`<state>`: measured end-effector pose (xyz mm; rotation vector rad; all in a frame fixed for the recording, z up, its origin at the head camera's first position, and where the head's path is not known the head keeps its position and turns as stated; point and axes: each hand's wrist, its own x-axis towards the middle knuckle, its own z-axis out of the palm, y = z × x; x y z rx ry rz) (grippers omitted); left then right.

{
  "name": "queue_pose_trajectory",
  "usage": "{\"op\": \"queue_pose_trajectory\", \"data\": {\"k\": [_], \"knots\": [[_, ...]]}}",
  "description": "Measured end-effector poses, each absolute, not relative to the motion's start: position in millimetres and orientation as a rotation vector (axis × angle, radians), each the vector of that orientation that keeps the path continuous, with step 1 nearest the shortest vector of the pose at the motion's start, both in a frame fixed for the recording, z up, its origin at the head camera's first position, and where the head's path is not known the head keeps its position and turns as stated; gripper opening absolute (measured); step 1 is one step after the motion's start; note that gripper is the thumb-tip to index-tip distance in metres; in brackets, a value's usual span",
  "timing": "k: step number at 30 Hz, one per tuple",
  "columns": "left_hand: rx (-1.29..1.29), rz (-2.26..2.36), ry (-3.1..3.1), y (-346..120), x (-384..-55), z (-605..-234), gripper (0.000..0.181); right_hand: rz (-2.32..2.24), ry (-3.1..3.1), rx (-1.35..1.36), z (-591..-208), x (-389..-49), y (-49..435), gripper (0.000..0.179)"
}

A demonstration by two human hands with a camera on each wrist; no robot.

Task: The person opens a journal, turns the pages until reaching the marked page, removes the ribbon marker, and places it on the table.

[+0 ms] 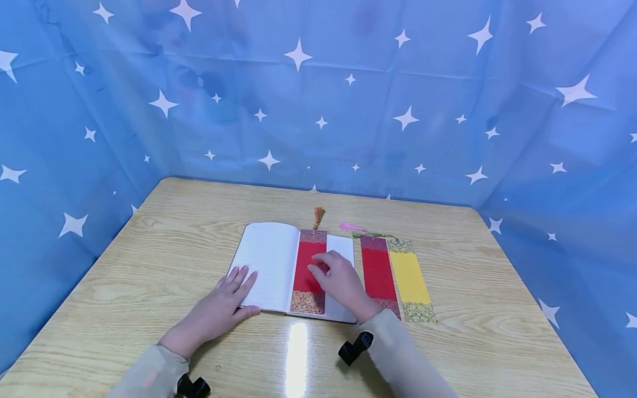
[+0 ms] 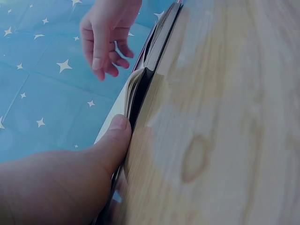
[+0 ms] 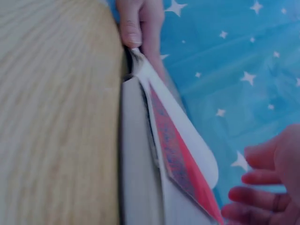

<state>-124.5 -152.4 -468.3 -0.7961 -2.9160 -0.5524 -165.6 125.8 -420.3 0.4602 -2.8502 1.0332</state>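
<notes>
Notebook (image 1: 266,260) lies open mid-counter (image 1: 473,342), well in from the left and right edges, its spine running roughly toward the far edge. Red bookmark (image 1: 312,268) with patterned end bands is flat on the right-hand page, long side along the fold, near end close to the notebook's near edge. Its orange tassel (image 1: 319,217) pokes out past the notebook onto the counter, toward the far edge. Left hand (image 1: 226,304) rests on the near-left corner of the left-hand page: fingers straight and spread, thumb against the near edge. Right hand (image 1: 343,282) is over the right-hand page and the red bookmark; fingers loosely bent and apart, nothing in them, and both wrist views show them lifted clear of the paper. Second red bookmark (image 1: 376,271) is on the counter just right of the notebook, then a yellow bookmark (image 1: 409,276) beside it on the side toward the counter's right edge. Pink tassel (image 1: 351,226) and green tassel (image 1: 365,235) lie at their far ends; can't tell which belongs to which. Blue star-print backdrop (image 1: 348,143) hangs behind the far edge.
</notes>
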Motion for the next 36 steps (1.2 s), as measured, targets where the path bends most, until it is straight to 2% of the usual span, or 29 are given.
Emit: {"op": "queue_pose_trajectory", "data": {"k": [4,9,18,25,28,36], "knots": [[-0.792,-0.548,-2.917,-152,-125,-468,0.074,1.153,-2.914,0.195,-421,-174,130,0.033],[-0.788,-0.552,-2.916,-153,-124,-467,0.074,1.028,-3.022,-0.065,-423,-184,129,0.034],[-0.785,-0.567,-2.905,-152,-124,-470,0.074,1.052,-3.110,-0.234,-420,-191,121,0.028],[-0.791,-0.572,-2.894,-151,-124,-471,0.074,1.063,-3.118,-0.295,-420,-194,118,0.033],[-0.790,-0.570,-2.895,-151,-124,-472,0.074,1.104,-3.101,-0.339,-421,-195,118,0.026],[-0.772,-0.578,-2.904,-153,-123,-471,0.074,1.352,-2.954,-0.263,-424,-199,123,0.018]]}}
